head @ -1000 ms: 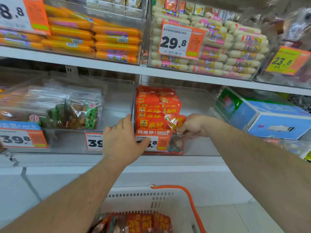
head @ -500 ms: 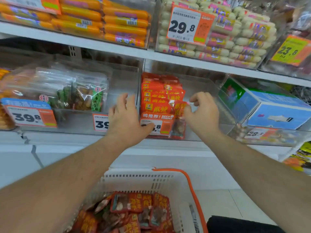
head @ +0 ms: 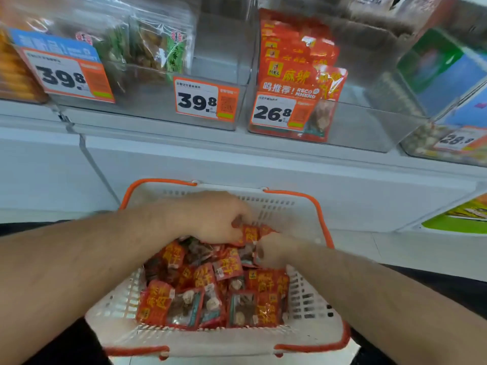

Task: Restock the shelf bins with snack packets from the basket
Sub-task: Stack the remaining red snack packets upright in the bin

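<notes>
Both our hands have come down from the shelf bin, where half a second ago they were up at the red packets, and now they are in the basket. Our left hand [head: 210, 219] sits over the far part of the heap with its fingers curled, pinching a red snack packet [head: 249, 234] at its top edge. Our right hand [head: 274, 250] is just beside it, low on the heap, its fingers bent down among the packets; motion blur keeps us from telling whether it grips one or only rests there. We see both forearms reaching in from the near edge, the left crossing the left rim, the right crossing the right rim.

Under the hands, the heap of red snack packets [head: 210, 293] fills the middle and near part of the white basket [head: 311, 320], many lying flat with clear windows showing the food inside. An orange handle [head: 295, 193] runs along the far rim, and orange trim shows again at the near rim.

Beyond the basket we see the white shelf front [head: 237, 159]. On it stands the clear shelf bin [head: 369, 122] with a row of upright red packets [head: 295, 61] at its left side, behind a price tag reading 26.8 [head: 283, 111]. Left of it, another clear bin [head: 216, 61] carries a 39.8 tag [head: 203, 101] and holds green-labelled packets [head: 158, 46]. At far right lies a blue and green box [head: 448, 69], blurred.
</notes>
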Demonstrator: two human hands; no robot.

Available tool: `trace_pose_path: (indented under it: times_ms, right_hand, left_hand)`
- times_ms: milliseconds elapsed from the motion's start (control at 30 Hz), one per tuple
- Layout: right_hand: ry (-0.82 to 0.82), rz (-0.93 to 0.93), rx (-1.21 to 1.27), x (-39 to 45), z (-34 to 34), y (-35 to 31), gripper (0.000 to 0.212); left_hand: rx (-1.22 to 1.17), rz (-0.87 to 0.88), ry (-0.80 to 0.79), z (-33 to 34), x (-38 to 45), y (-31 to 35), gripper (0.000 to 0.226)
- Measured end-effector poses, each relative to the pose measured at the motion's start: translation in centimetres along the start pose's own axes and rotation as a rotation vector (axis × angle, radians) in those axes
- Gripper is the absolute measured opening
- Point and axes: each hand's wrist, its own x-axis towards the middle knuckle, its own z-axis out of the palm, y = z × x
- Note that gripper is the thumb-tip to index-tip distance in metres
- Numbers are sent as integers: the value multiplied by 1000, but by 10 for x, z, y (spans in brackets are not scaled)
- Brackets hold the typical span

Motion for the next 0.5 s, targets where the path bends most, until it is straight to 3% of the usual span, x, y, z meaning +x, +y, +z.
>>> trace_pose_path:
  times_ms: [67,200,433,500]
  right_hand:
    - [-85,51,-24,5,27,4,9]
    - [-150,178,18,17,61,14,32]
    - [0,239,249,21,80,25,53]
    - [-9,238,277,20,81,23,51]
  left_hand:
    - [-17,7,-31,4,1,2,28]
    - [-47,6,-74,8,4,3,28]
    - [-79,-14,-99,9,8,4,36]
    - [-72,-18,-107,9,8,5,36]
